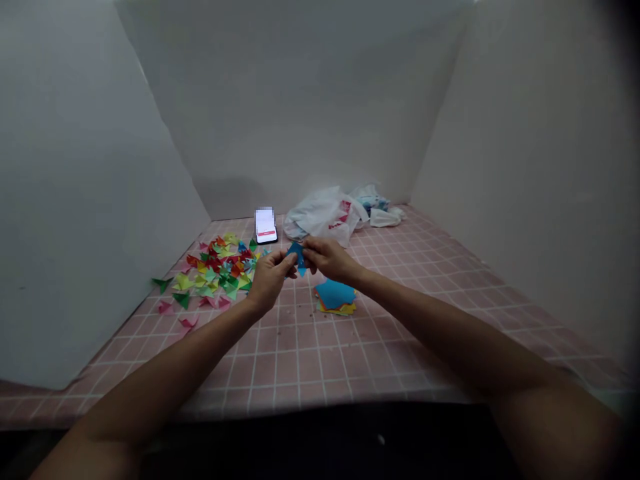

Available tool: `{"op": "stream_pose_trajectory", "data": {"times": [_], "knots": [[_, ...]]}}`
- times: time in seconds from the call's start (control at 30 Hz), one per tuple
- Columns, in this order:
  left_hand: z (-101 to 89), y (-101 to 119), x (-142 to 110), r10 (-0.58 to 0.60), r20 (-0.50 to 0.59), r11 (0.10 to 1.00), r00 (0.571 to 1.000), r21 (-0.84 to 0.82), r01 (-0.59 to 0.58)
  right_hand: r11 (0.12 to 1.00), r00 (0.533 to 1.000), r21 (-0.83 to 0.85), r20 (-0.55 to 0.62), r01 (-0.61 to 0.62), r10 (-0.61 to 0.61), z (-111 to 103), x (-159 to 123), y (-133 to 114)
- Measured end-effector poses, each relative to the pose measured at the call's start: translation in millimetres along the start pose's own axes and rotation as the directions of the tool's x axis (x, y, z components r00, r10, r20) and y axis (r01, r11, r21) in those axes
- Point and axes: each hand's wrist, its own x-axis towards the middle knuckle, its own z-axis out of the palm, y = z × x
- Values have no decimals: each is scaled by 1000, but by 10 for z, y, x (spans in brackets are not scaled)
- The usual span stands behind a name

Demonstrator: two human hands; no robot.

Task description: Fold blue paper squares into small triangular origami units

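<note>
Holding a blue paper piece in closed fingertip pinches of left hand and right hand, right of many-coloured paper shapes, left of and farther than the blue-topped stack.

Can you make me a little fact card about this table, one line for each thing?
Left hand: pinching the blue paper
Right hand: pinching the blue paper too
Paper stack: blue on top, orange and yellow below
Folded paper pieces: many colours, scattered on the left
Phone: screen lit
Plastic bag: white, red print, crumpled
Tablecloth: pink, white grid
</note>
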Motion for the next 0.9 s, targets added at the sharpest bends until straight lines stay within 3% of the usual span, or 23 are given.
{"op": "stream_pose_trajectory", "data": {"times": [0.2, 0.33, 0.43, 0.6, 0.77, 0.9], "knots": [[-1, -60, -72, -30, -37, 998, 999, -59, 27, 988, 991, 143, -107, -63, 79, 137, -160, 37], [52, -98, -181, -117, 23, 989, 993, -93, 119, 976, 979, 202, -168, -78, 113, 220, -337, 94], [50, -147, -226, -152, 82, 986, 985, -59, 157, 977, 972, 165, -171, -131, 159, 220, -423, 130], [-6, -273, -229, -225, 74, 972, 972, -54, 229, 984, 981, 51, -87, -172, 176, 163, -508, 209], [-9, -357, -253, -262, 66, 960, 963, -84, 267, 977, 982, 156, -91, -148, 163, 128, -569, 318], [11, -360, -312, -220, 71, 974, 973, -48, 223, 982, 986, 152, -108, -110, 128, 128, -611, 328]]}}
